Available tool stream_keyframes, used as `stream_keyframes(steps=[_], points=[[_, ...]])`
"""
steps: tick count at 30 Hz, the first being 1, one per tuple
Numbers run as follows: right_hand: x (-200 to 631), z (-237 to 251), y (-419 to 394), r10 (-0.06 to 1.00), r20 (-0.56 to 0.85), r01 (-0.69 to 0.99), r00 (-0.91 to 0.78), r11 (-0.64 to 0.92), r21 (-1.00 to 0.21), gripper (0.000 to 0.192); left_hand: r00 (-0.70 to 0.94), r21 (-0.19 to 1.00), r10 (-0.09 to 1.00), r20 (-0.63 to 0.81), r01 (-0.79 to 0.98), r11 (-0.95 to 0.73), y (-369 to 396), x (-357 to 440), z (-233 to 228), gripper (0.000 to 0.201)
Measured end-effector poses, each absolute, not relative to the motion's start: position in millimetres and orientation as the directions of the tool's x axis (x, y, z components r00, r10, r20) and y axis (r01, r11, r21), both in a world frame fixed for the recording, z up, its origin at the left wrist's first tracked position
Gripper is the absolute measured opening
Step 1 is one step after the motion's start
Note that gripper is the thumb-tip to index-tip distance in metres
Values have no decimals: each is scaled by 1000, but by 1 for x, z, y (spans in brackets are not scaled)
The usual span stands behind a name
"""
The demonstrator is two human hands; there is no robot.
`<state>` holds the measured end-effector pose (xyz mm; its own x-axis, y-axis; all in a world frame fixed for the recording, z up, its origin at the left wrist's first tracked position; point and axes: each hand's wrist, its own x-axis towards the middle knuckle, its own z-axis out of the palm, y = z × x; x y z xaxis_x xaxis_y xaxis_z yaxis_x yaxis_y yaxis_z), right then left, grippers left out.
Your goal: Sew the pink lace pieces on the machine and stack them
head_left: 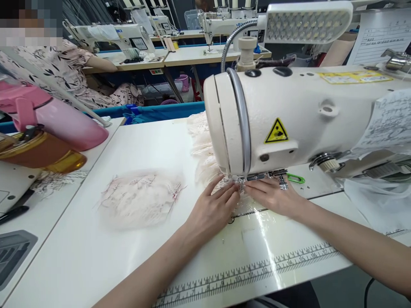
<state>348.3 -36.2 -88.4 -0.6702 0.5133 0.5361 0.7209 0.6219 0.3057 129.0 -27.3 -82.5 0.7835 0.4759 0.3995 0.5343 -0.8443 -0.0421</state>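
My left hand (215,206) lies palm down left of the needle area of a white sewing machine (295,111). Its fingers reach out over pale pink lace fabric (203,147), which runs back behind the machine head. On the other side, my right hand (272,196) rests with stretched fingers pointing toward the presser foot, close to the left fingertips. The needle and part of the lace are hidden by the machine head and my fingers. A separate pile of sheer pale fabric with reddish threads (141,199) lies on the table to the left.
A ruler strip (250,273) runs along the table's front edge. A green thread snipper (295,178) lies by the machine bed. At left are a pink bottle (64,115) and an amber container (41,149). A lamp (308,23) hangs overhead. Another person's arm (101,64) is across.
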Motion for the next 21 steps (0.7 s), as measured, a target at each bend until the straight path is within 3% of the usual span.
stream_keyframes(steps=[6,12,17,21], points=[[347,-96,-37,569,468,681,-676,725,103,29,761,-4,503,409,553,-833,-25,129,-80,34],[346,-100,-34,586,452,675,-673,736,51,27,754,-18,519,404,573,-819,-27,130,-81,31],[345,-98,-34,601,459,663,-654,748,-35,25,721,59,551,421,584,-810,-29,127,-80,28],[343,-96,-36,604,454,648,-655,758,-75,23,738,4,462,492,529,-848,-27,122,-77,12]])
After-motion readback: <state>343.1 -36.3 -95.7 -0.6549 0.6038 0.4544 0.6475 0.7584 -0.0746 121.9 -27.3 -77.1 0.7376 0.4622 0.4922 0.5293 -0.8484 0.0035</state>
